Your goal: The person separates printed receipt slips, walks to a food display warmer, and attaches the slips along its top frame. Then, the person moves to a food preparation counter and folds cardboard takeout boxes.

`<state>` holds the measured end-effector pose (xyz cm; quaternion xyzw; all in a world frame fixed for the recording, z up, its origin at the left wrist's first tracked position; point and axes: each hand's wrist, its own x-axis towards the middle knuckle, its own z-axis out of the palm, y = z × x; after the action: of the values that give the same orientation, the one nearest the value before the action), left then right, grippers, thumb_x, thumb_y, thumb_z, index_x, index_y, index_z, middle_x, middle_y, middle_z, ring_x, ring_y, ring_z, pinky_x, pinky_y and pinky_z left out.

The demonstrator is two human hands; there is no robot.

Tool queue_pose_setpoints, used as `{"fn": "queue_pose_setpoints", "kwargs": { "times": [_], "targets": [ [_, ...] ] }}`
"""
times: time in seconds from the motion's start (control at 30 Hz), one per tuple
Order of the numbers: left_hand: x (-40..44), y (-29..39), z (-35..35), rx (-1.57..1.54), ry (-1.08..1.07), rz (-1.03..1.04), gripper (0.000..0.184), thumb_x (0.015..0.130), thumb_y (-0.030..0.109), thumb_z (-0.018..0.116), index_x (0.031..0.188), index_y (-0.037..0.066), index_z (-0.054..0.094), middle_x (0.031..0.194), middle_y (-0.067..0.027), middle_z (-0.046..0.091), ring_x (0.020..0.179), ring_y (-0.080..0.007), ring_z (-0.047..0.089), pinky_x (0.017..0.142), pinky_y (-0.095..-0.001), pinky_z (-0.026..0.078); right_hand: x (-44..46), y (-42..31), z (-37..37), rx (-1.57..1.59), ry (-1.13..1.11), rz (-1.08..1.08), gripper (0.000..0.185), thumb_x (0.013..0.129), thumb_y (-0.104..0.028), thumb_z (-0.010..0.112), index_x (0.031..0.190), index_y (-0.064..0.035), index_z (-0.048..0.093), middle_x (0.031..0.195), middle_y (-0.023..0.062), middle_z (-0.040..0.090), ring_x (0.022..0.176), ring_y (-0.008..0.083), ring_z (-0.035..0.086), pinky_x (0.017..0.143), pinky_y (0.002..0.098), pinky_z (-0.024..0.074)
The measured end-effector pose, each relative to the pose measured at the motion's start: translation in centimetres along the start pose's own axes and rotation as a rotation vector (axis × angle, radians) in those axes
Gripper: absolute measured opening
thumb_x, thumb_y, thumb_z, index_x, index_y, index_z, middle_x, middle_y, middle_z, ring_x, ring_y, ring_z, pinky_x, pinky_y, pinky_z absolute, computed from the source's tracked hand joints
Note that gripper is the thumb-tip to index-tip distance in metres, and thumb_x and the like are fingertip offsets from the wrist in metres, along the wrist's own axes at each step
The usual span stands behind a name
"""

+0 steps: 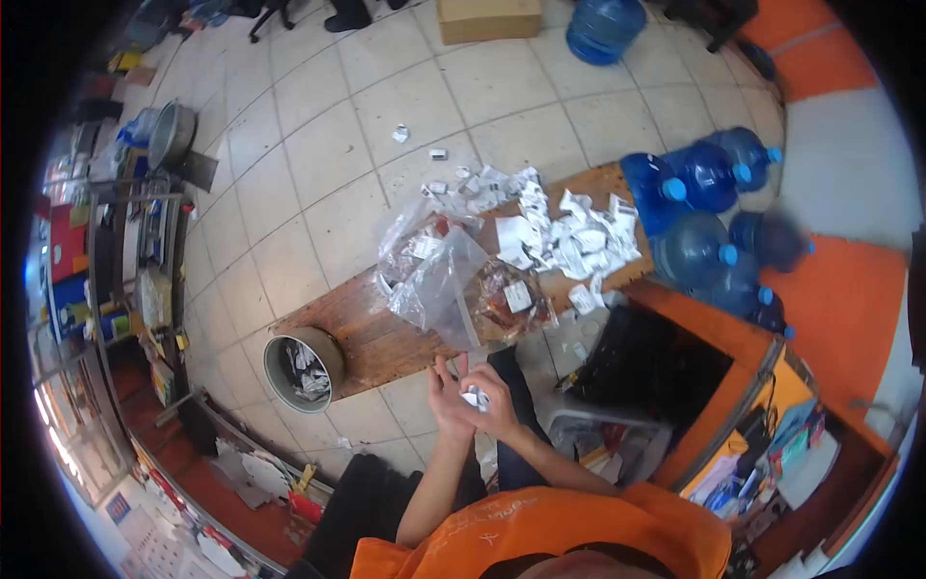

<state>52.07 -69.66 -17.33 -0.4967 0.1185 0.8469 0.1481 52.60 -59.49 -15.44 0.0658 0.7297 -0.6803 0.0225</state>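
The person wears a bright orange shirt (617,526), back from the fingers (433,375) toward the wearer. Its sleeves are short, leaving both forearms bare down to the bare left hand (449,410) and right hand (499,415). Across the cloth, on the wearer's side of the fingers, runs white lettering (509,507), too small and curved to read. A small white mark (489,538) sits near it, further from the fingers. A dark band (531,563) shows at the neck, furthest back. Beside the right fingers shows a dark blue trouser leg (518,386), its cloth plain.
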Motion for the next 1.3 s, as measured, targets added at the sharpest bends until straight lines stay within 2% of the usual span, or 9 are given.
{"fn": "queue_pose_setpoints", "kwargs": {
  "times": [0.23, 0.43, 0.63, 0.8, 0.97, 1.03, 1.1, 1.17, 1.3],
  "targets": [
    [-2.1, 1.3, -1.2, 0.925, -0.086, -0.085, 0.053, 0.088, 0.040, 0.047, 0.136, 0.024, 0.031, 0.137, -0.0091, 0.035, 0.126, -0.0230, 0.033, 0.099, -0.0443, 0.028, 1.3, 3.6, -1.9, 0.071, 0.374, 0.170, 0.017, 0.084, -0.017, 0.058, 0.082, -0.0004, 0.060, 0.077, 0.0051, 0.060, 0.070, 0.0100, 0.056, 0.059, 0.0246, 0.0454],
    [0.6, 10.9, -18.1, 1.755, 0.034, -0.167, 0.045, 0.082, 0.029, 0.052, 0.126, 0.018, 0.045, 0.107, -0.0058, 0.058, 0.097, -0.0156, 0.055, 0.077, -0.0390, 0.045, -4.1, 2.2, -6.4, 0.311, 0.482, 0.439, 0.033, 0.086, -0.031, 0.056, 0.072, -0.0018, 0.058, 0.042, -0.0010, 0.043, 0.033, 0.0063, 0.038, 0.031, 0.0235, 0.0268],
    [5.5, 25.1, -32.1, 2.438, -0.314, -0.289, 0.039, 0.079, 0.026, 0.054, 0.116, 0.012, 0.054, 0.087, -0.0080, 0.062, 0.079, -0.0188, 0.059, 0.069, -0.0348, 0.047, -14.5, -1.8, -5.3, 0.158, 0.857, 0.428, 0.046, 0.082, -0.045, 0.057, 0.061, -0.0045, 0.052, 0.048, 0.0017, 0.044, 0.050, 0.0112, 0.045, 0.050, 0.0292, 0.0350],
    [5.1, 27.2, -28.2, 2.488, -0.348, -0.246, 0.042, 0.079, 0.027, 0.054, 0.117, 0.011, 0.052, 0.089, -0.0115, 0.063, 0.082, -0.0239, 0.059, 0.072, -0.0364, 0.047, -26.7, -12.2, -8.3, -0.167, 1.201, -0.147, 0.027, 0.073, -0.016, 0.043, 0.098, -0.0038, 0.044, 0.090, 0.0088, 0.041, 0.086, 0.0191, 0.042, 0.080, 0.0290, 0.0335],
    [4.5, 25.7, -27.6, 2.398, -0.589, -0.004, 0.044, 0.079, 0.028, 0.053, 0.119, 0.009, 0.051, 0.090, -0.0150, 0.063, 0.085, -0.0289, 0.060, 0.075, -0.0380, 0.046, -38.1, -19.3, -12.6, -1.506, 1.781, -0.482, 0.031, 0.077, 0.002, 0.049, 0.107, -0.0023, 0.044, 0.109, 0.0137, 0.044, 0.104, 0.0280, 0.042, 0.094, 0.0417, 0.0313],
    [1.6, 23.0, -25.2, 2.426, -0.632, 0.130, 0.044, 0.079, 0.028, 0.053, 0.119, 0.008, 0.051, 0.093, -0.0170, 0.063, 0.089, -0.0286, 0.060, 0.079, -0.0366, 0.046, -42.0, -20.0, -16.1, -1.805, 1.636, -0.007, 0.046, 0.082, -0.017, 0.056, 0.123, -0.0026, 0.042, 0.130, 0.0155, 0.037, 0.122, 0.0339, 0.033, 0.096, 0.0495, 0.0297],
    [-0.2, 20.7, -23.7, 2.314, -0.673, 0.169, 0.041, 0.081, 0.025, 0.052, 0.118, 0.008, 0.052, 0.098, -0.0184, 0.062, 0.093, -0.0262, 0.060, 0.084, -0.0345, 0.045, -38.6, -20.8, -16.3, -1.895, 1.506, 1.415, 0.054, 0.082, -0.028, 0.057, 0.128, -0.0062, 0.039, 0.134, 0.0145, 0.035, 0.126, 0.0334, 0.029, 0.094, 0.0565, 0.0287],
    [-3.9, 18.7, -21.9, 2.215, -0.618, 0.251, 0.037, 0.081, 0.020, 0.052, 0.116, 0.009, 0.054, 0.096, -0.0173, 0.063, 0.090, -0.0258, 0.061, 0.083, -0.0343, 0.046, -34.9, -20.5, -16.4, -1.918, 1.620, 0.923, 0.061, 0.082, -0.028, 0.056, 0.134, -0.0095, 0.030, 0.139, 0.0081, 0.030, 0.131, 0.0246, 0.024, 0.094, 0.0591, 0.0277],
    [-6.1, 18.5, -23.8, 1.919, -0.359, 0.386, 0.037, 0.080, 0.016, 0.052, 0.116, 0.010, 0.054, 0.093, -0.0151, 0.064, 0.087, -0.0246, 0.061, 0.081, -0.0340, 0.046, -21.8, -12.6, -16.9, -1.330, 0.675, 0.216, 0.050, 0.079, -0.020, 0.057, 0.125, -0.0060, 0.041, 0.120, 0.0175, 0.048, 0.110, 0.0342, 0.046, 0.090, 0.0430, 0.0385]
  ]
}}
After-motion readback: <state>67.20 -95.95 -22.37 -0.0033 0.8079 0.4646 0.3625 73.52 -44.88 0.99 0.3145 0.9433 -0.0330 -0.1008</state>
